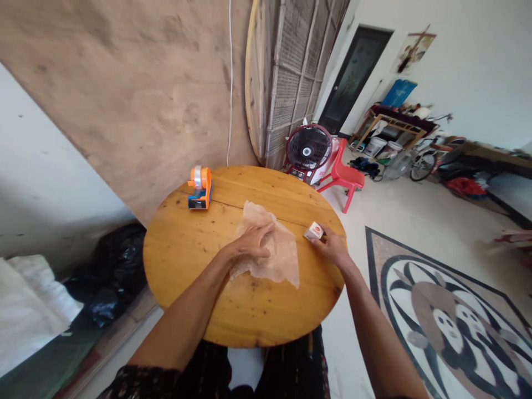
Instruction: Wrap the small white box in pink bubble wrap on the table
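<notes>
A sheet of clear bubble wrap (286, 255) lies spread on the round wooden table (241, 321). My left hand (253, 243) rests on its middle, thumb and fingers apart. At the table's right side, my right hand (332, 245) grips a small white box (315, 230) with a red mark, beside the wrap and apart from it. An orange and blue tape dispenser (200, 188) with a roll of clear tape stands near the table's far left edge, away from both hands.
A plywood wall panel (166, 83) rises behind the table. Past the far right edge are a dark red fan (308, 149) and a red plastic chair (344, 173). Black plastic bags (112, 266) lie left of the table. A panda floor design (453, 327) is at right.
</notes>
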Tool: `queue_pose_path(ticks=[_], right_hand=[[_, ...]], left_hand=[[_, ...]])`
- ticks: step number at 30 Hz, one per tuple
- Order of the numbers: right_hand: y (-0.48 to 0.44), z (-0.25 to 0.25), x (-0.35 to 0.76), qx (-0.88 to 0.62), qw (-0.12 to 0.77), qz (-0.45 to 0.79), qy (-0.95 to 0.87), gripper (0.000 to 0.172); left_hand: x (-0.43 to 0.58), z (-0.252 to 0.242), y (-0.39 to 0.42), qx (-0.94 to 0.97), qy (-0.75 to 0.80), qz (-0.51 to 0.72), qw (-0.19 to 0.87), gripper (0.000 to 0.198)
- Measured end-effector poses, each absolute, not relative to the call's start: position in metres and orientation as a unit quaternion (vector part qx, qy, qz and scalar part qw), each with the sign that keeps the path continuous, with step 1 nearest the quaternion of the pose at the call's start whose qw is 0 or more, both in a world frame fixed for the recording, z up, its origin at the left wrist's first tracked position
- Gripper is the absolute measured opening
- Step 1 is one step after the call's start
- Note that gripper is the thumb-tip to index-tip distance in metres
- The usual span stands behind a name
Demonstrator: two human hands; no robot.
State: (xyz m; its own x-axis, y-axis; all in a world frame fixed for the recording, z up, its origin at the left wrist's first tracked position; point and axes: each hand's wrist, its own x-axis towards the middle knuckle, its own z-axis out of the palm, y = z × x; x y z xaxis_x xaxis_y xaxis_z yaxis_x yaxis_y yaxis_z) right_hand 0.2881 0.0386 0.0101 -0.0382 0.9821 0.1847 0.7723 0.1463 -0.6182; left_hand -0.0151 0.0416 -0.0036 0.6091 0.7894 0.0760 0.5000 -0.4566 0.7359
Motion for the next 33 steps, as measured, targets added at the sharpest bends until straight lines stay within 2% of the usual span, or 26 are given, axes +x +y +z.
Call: queue_pose_path(ticks=[3, 6, 7, 10, 11, 13, 16, 20, 24, 28, 33], right_hand=[[0.021, 0.015, 0.278, -0.617, 0.338, 0.046, -0.709, 0.057], [-0.003, 0.033, 0.247, -0.54, 0.366, 0.041, -0.756, 0.035], [-0.008, 0.038, 0.234, -0.517, 0.346, 0.036, -0.782, 0.037], [-0.007, 0.042, 0.196, -0.499, 0.263, 0.01, -0.826, 0.062], [0.0, 0.041, 0.186, -0.498, 0.25, 0.012, -0.83, 0.063], [0.018, 0.037, 0.173, -0.516, 0.253, 0.025, -0.818, 0.051], [0.048, 0.032, 0.17, -0.563, 0.305, 0.095, -0.762, 0.027], [0.074, 0.025, 0.186, -0.597, 0.378, 0.228, -0.669, 0.025], [0.079, 0.018, 0.197, -0.619, 0.372, 0.246, -0.647, 0.021], [0.078, 0.014, 0.196, -0.641, 0.348, 0.222, -0.647, 0.02], [0.078, 0.008, 0.195, -0.658, 0.331, 0.16, -0.657, 0.021]], left_hand=[[-0.014, -0.008, 0.044, 0.835, 0.385, 0.211, 0.332, 0.09], [-0.014, -0.009, 0.044, 0.838, 0.387, 0.214, 0.32, 0.085], [-0.013, -0.009, 0.044, 0.837, 0.39, 0.214, 0.318, 0.082], [-0.012, -0.009, 0.042, 0.836, 0.393, 0.22, 0.313, 0.08], [-0.011, -0.01, 0.042, 0.836, 0.394, 0.224, 0.309, 0.081], [-0.012, -0.012, 0.042, 0.838, 0.392, 0.229, 0.303, 0.084], [-0.016, -0.016, 0.043, 0.835, 0.385, 0.24, 0.311, 0.087], [-0.021, -0.017, 0.045, 0.776, 0.388, 0.295, 0.4, 0.088], [-0.024, -0.016, 0.047, 0.742, 0.384, 0.313, 0.451, 0.085], [-0.024, -0.016, 0.048, 0.756, 0.41, 0.31, 0.405, 0.083], [-0.019, -0.019, 0.051, 0.807, 0.437, 0.281, 0.282, 0.074]])
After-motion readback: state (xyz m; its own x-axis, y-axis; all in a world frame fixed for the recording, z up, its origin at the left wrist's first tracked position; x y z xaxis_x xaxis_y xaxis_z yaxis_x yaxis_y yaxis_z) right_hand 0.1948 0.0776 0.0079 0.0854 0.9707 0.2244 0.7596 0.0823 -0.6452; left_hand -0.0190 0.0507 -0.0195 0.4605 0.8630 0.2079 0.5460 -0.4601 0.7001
